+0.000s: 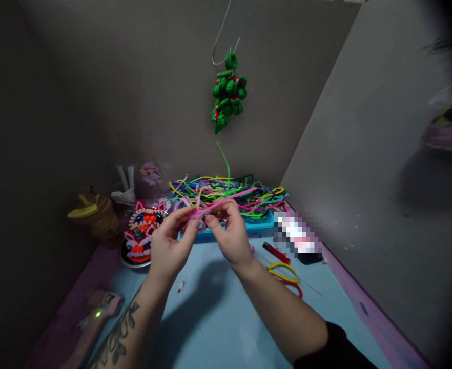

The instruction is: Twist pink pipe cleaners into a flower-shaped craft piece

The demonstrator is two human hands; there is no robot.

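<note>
Both hands are raised over the blue work surface (pixel 226 307), pinching pink pipe cleaners (pixel 233 197) between thumbs and fingertips. My left hand (pixel 172 243) grips the bent, looped part of the pink piece. Beside it, my right hand (pixel 231 233) pinches the same piece, and a straight pink end sticks out past its fingers to the right. Fingers partly cover the join, so its exact shape is hidden. Just behind the hands, a blue tray (pixel 259 223) holds a tangled heap of many-coloured pipe cleaners (pixel 210 185).
At left stand a bowl (pixel 137 264) with orange-and-pink fuzzy figures (pixel 143 230), a brown pot (pixel 97 218) and a glue gun (pixel 103 312) with a green light. Yellow-and-red-handled scissors (pixel 287 273), a red-and-black tool (pixel 275 253) and a blurred phone-like object (pixel 297 236) lie right. Green crochet-like pieces (pixel 229 92) hang above.
</note>
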